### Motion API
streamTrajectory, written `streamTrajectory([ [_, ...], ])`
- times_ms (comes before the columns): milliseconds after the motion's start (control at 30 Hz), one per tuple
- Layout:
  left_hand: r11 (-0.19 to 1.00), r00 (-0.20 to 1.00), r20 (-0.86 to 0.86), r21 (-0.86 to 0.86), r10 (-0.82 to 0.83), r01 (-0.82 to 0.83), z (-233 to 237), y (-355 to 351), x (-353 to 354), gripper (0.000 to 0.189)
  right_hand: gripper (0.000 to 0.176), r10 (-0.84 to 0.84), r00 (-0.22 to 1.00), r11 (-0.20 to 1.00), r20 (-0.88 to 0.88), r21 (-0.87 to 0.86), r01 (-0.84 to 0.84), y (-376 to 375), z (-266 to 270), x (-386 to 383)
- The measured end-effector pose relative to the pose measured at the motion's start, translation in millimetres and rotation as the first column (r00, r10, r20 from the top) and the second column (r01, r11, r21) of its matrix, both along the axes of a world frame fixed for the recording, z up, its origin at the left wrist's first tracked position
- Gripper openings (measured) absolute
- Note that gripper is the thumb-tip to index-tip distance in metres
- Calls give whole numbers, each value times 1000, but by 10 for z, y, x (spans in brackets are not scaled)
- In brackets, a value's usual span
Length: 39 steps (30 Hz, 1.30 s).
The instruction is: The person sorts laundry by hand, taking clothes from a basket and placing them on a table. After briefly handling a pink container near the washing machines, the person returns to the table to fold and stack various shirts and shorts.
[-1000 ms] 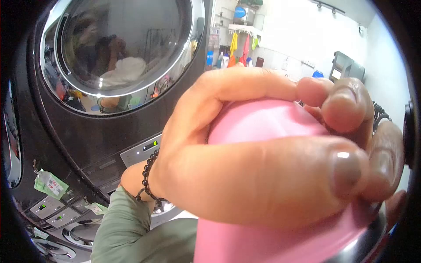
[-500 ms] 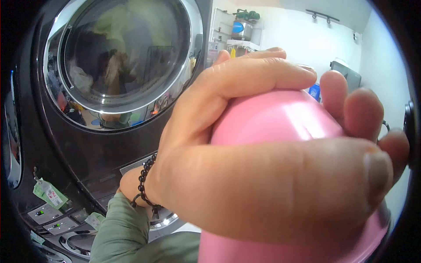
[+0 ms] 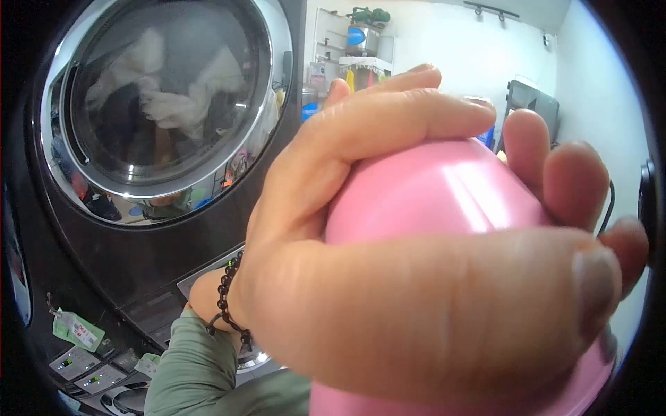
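A smooth pink object (image 3: 430, 184) fills the lower right, very close to the camera; what it is I cannot make out. My left hand (image 3: 374, 277) is wrapped round it from the left, its thumb across the near side and its fingers bent over the top. Several fingertips of my right hand (image 3: 572, 184) curl onto its right side; the rest of that hand is hidden. A black beaded bracelet (image 3: 225, 295) circles my left wrist, beside green fabric (image 3: 191, 367).
A dark front-loading machine (image 3: 125, 253) with a round glass door (image 3: 166, 97) and white cloth inside stands at the left. Tags (image 3: 78, 329) and control panels (image 3: 73, 362) show lower left. Behind are a wall shelf (image 3: 364, 64) and a grey box (image 3: 534, 104).
The machine and wall shelf have shifted left in the view. Behind the glass, white cloth shows where yellow-green cloth was. Both hands keep the same grip on the pink object.
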<state>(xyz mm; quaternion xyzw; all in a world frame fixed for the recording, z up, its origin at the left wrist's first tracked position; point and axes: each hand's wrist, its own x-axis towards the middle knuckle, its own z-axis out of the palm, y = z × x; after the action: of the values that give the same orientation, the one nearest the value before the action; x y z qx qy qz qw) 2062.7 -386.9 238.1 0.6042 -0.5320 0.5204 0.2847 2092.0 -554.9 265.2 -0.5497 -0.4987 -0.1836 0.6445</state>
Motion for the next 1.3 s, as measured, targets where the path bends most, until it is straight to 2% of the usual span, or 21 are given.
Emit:
streamTrajectory([
  [133,1000,998,-62,-8,-18,18,-43,-29,181,96,44,-69,997,996,27,56,67,8,-79,45],
  [233,999,985,-171,-8,-36,35,-262,-149,302,95,46,-170,984,975,56,154,160,-28,-243,12],
  [333,998,951,-306,20,-51,60,-660,-369,443,95,49,-337,942,897,16,309,316,-177,-627,-9],
  [433,994,874,-477,13,-89,109,-978,-521,655,95,52,-505,860,788,-75,366,495,-340,-837,42],
  [467,991,841,-530,-5,-114,131,-1062,-556,735,94,53,-539,840,782,-58,336,525,-431,-872,95],
  [533,988,537,-837,-34,-109,148,-1180,-635,650,99,41,-394,897,917,202,24,398,-924,-1100,279],
  [567,987,347,-933,-43,-94,152,-1234,-687,613,102,37,-275,913,934,302,-140,328,-1172,-1216,370],
  [600,989,370,-925,-31,-84,146,-1406,-772,707,100,40,-280,940,937,197,-159,312,-1239,-1393,409],
  [633,990,396,-915,-21,-75,139,-1632,-827,841,99,54,-380,923,914,68,-127,385,-1227,-1597,429],
  [700,988,401,-913,119,69,101,-1926,-919,958,101,68,-566,825,803,12,-222,554,-1317,-1864,482],
  [733,989,462,-886,104,43,108,-2104,-979,1027,97,70,-530,843,812,-94,-343,472,-1397,-2048,515],
  [800,974,437,-893,186,111,132,-2431,-1023,1063,97,75,-481,822,799,-304,-538,268,-1545,-2413,559],
  [833,963,427,-892,228,147,145,-2586,-1090,1081,97,72,-520,797,785,-307,-540,304,-1613,-2558,553],
  [900,977,303,-945,168,122,129,-2910,-1247,1053,97,69,-591,740,756,-320,-542,368,-1681,-2824,502],
  [933,983,233,-966,140,110,116,-3071,-1315,1030,97,67,-607,753,732,-253,-547,406,-1735,-2918,477],
  [1033,966,-149,-959,-252,-241,59,-3545,-1559,1046,98,62,-647,760,643,-61,-579,501,-1872,-3181,437],
  [1100,968,-145,-961,-245,-235,58,-3720,-1656,1122,99,58,-677,735,555,43,-627,547,-1911,-3383,414],
  [1200,970,-193,-956,-236,-223,49,-3814,-1828,1203,101,59,-707,705,499,53,-670,550,-2034,-3608,436],
  [1267,986,-92,-984,-159,-153,55,-4141,-1896,1338,103,63,-734,679,511,-3,-660,550,-2102,-3736,486],
  [1300,992,-55,-993,-111,-107,63,-4102,-1928,1327,103,67,-757,651,529,-56,-638,560,-2165,-3812,557],
])
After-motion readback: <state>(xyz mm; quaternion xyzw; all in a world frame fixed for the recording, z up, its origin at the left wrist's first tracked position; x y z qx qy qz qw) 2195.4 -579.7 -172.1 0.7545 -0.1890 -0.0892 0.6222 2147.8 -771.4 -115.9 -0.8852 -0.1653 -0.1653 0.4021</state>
